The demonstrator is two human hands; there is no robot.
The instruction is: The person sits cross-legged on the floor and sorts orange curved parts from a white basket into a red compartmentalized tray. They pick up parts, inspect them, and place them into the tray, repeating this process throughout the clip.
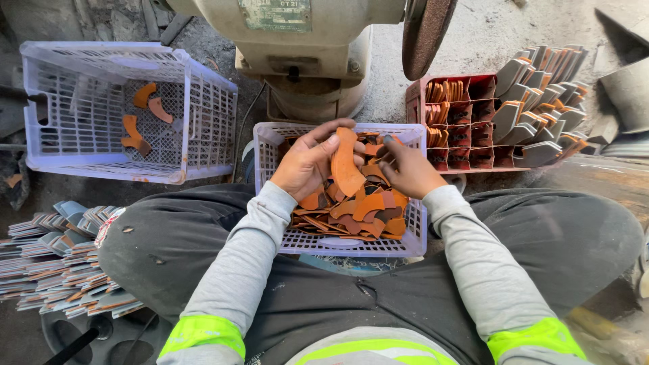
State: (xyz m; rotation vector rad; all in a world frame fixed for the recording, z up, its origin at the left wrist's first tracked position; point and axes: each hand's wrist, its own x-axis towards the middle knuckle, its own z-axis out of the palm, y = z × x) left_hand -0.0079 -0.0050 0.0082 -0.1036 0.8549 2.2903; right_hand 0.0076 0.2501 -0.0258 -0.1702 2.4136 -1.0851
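Note:
My left hand (307,162) grips a curved orange-brown metal blade (346,165), holding it upright over a white plastic basket (270,145) between my knees. That basket is heaped with several more rusty curved blades (365,213). Beside it, my right hand (409,169) reaches into the pile, its fingertips on the pieces at the basket's far right; whether it grips one is hidden.
A larger white basket (203,101) at the left holds three curved blades (145,108). A bench grinder (304,47) with a dark wheel (426,30) stands ahead. A red crate (416,101) at the right holds grey blades (537,101). Stacked grey blades (61,260) lie at my left.

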